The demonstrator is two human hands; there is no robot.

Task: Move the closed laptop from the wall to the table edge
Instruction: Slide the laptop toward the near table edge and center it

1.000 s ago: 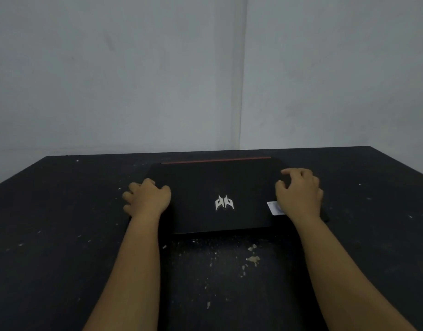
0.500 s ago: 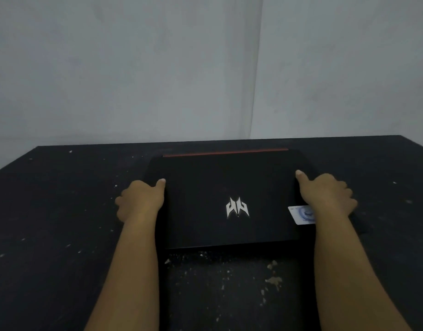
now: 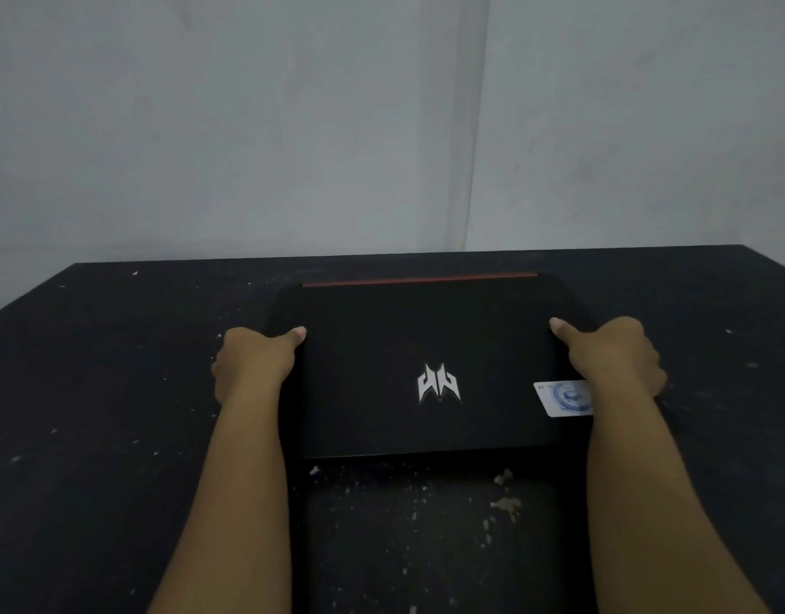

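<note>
Gripping: left hand (image 3: 253, 363) and right hand (image 3: 612, 354) clamp the laptop (image 3: 426, 347) sides, thumbs on lid.
Laptop: closed, toward the worktop (image 3: 116, 392) back, near the wall (image 3: 249, 126).
Technique: draw evenly toward the near edge, level.

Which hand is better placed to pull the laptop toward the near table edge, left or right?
Neither alone: left hand and right hand grip opposite sides of the laptop evenly, thumbs on the lid. Pulling with both seems best.

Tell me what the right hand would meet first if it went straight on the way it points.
The right hand points toward the wall. Along the laptop's side, only bare table shows before that wall, though depth is hard to judge.
</note>
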